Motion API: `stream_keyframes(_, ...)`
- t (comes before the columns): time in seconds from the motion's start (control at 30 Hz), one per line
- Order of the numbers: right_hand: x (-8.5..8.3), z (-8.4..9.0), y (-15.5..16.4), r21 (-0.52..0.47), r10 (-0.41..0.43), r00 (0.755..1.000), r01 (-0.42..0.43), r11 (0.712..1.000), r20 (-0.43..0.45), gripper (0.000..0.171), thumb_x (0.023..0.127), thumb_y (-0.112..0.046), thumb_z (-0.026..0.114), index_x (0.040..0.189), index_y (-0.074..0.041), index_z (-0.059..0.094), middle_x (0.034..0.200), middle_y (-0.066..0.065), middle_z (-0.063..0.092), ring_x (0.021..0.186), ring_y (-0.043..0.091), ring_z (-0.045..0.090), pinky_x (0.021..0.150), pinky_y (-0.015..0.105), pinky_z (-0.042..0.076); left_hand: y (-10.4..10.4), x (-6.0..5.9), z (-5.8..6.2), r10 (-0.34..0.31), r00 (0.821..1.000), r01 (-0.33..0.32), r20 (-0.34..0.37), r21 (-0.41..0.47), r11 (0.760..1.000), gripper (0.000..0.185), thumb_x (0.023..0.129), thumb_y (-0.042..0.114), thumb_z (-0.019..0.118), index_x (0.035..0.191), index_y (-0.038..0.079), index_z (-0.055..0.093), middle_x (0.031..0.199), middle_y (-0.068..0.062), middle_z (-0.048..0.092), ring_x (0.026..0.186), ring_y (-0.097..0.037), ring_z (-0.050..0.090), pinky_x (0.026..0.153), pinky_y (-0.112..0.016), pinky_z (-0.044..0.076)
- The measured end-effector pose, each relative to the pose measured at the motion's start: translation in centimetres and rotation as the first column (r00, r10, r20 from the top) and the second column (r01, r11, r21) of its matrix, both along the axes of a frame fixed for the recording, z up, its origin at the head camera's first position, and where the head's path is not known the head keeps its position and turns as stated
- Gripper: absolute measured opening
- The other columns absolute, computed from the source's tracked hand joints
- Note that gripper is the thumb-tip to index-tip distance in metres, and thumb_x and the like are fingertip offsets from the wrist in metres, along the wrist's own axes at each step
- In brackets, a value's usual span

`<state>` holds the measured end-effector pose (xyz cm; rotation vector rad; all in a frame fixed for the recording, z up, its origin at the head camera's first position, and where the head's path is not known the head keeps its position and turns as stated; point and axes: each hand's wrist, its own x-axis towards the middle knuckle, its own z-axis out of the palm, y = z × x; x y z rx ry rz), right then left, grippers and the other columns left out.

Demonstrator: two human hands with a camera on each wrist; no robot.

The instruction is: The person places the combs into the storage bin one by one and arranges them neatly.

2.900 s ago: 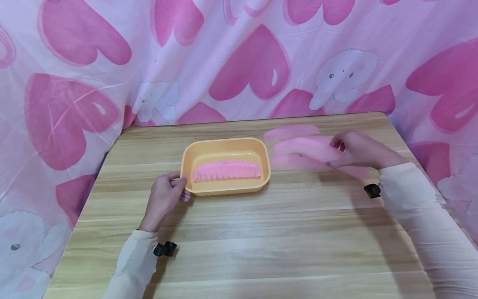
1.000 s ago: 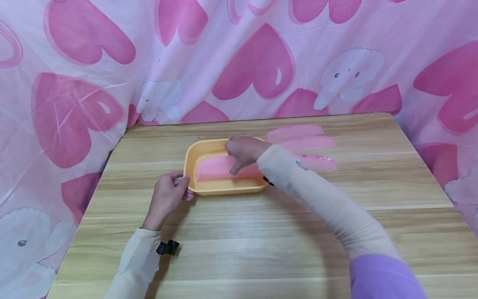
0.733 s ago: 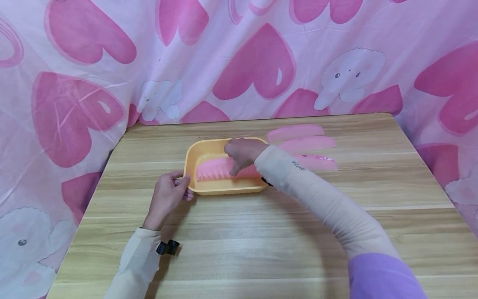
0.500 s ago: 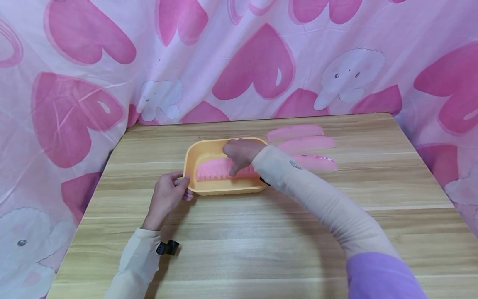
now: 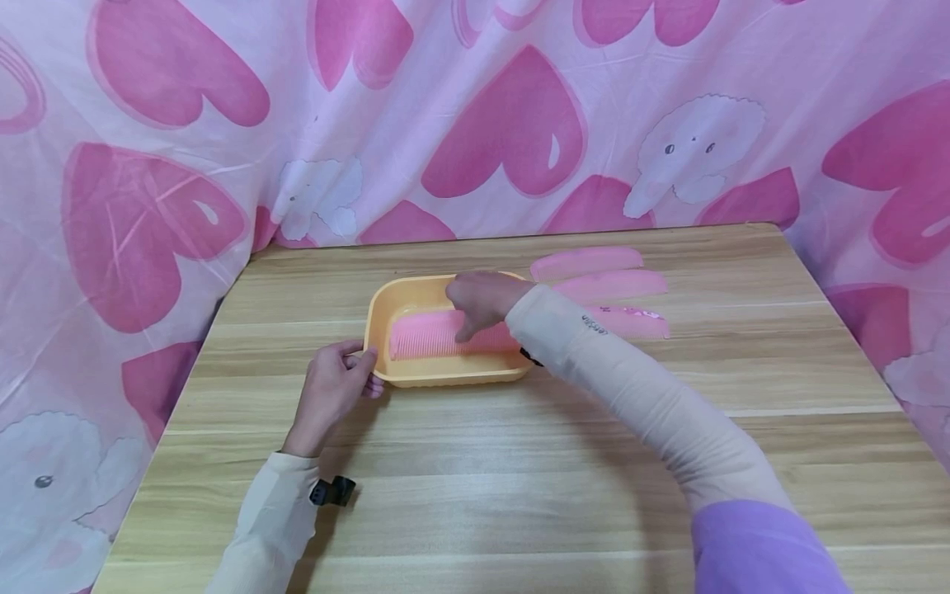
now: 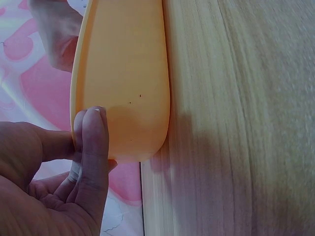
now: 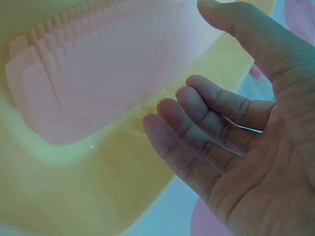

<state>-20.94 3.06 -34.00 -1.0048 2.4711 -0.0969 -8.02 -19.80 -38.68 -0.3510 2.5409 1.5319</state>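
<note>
A yellow-orange plastic tray [image 5: 453,380] stands on the wooden table, and my left hand [image 5: 334,392] pinches its left rim between thumb and fingers. Pink combs [image 5: 423,334] lie flat inside; the right wrist view shows two stacked combs [image 7: 113,78], one edge just beyond the other. Above them, inside the rim, my right hand [image 5: 486,299] reaches down with its fingers spread. In the right wrist view that hand [image 7: 231,132] has loosely bent fingers apart from the thumb and nothing between them. The combs' right end is hidden behind my hand and sleeve.
Right of the tray lie three more pink combs: a back one [image 5: 586,262], a middle one [image 5: 616,285] and a front one [image 5: 634,323], partly covered by my right sleeve. A pink heart-patterned curtain [image 5: 505,124] hangs behind the table [image 5: 475,478].
My right hand has moved left from the combs on the table to over the tray, and a comb from that group is now in the tray. My left hand stays on the rim.
</note>
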Motion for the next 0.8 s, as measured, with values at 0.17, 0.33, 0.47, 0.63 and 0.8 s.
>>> stream_keyframes(0.17, -0.2, 1.1, 1.0, -0.054, -0.022, 1.000, 0.022, 0.998, 0.002, 0.041, 0.085, -0.034, 0.083, 0.097, -0.002, 0.061, 0.091, 0.002, 0.050, 0.080, 0.017, 0.043, 0.068, 0.029, 0.042, 0.0, 0.0, 0.2, 0.000, 1.000, 0.000, 0.008, -0.005, 1.000, 0.039, 0.105, 0.012, 0.054, 0.136, -0.011, 0.053, 0.074, -0.011, 0.070, 0.061, -0.016, 0.070, 0.063, -0.033, 0.064)
stream_keyframes(0.33, -0.4, 2.4, 2.7, -0.106, -0.037, 0.999, 0.039, 0.994, 0.015, 0.040, 0.086, -0.030, 0.082, 0.105, 0.000, 0.063, 0.102, 0.006, 0.057, 0.088, 0.020, 0.050, 0.080, 0.031, 0.047, 0.0, 0.0, 0.1, -0.003, 1.000, 0.003, -0.001, -0.003, 1.000, 0.038, 0.105, 0.012, 0.054, 0.135, -0.011, 0.054, 0.074, -0.011, 0.071, 0.061, -0.016, 0.070, 0.062, -0.032, 0.064)
stream_keyframes(0.47, -0.6, 3.4, 4.6, -0.154, -0.044, 0.999, 0.043, 0.987, -0.002, 0.049, 0.086, -0.027, 0.082, 0.119, 0.005, 0.065, 0.120, 0.015, 0.063, 0.108, 0.028, 0.058, 0.099, 0.041, 0.051, 0.0, 0.1, 0.0, -0.002, 1.000, 0.002, -0.007, -0.001, 1.000, 0.037, 0.104, 0.011, 0.054, 0.134, -0.011, 0.055, 0.074, -0.011, 0.070, 0.060, -0.016, 0.069, 0.061, -0.032, 0.064)
stream_keyframes(0.63, -0.6, 4.3, 7.6, -0.217, -0.069, 0.998, 0.067, 0.974, 0.000, 0.048, 0.084, -0.022, 0.084, 0.119, 0.006, 0.067, 0.118, 0.019, 0.066, 0.106, 0.032, 0.061, 0.096, 0.044, 0.053, 0.1, 0.1, 0.1, 0.000, 1.000, 0.000, -0.003, -0.008, 1.000, 0.037, 0.104, 0.012, 0.054, 0.134, -0.010, 0.056, 0.074, -0.011, 0.070, 0.060, -0.016, 0.069, 0.061, -0.033, 0.064)
stream_keyframes(0.8, -0.3, 4.7, 10.6, -0.243, -0.127, 0.992, 0.130, 0.961, 0.027, 0.047, 0.082, -0.019, 0.086, 0.120, 0.003, 0.068, 0.116, 0.016, 0.067, 0.101, 0.029, 0.063, 0.091, 0.045, 0.056, 0.1, 0.1, 0.1, 0.001, 1.000, -0.001, 0.006, -0.005, 1.000, 0.038, 0.104, 0.013, 0.053, 0.135, -0.010, 0.055, 0.075, -0.012, 0.070, 0.060, -0.016, 0.069, 0.061, -0.033, 0.064)
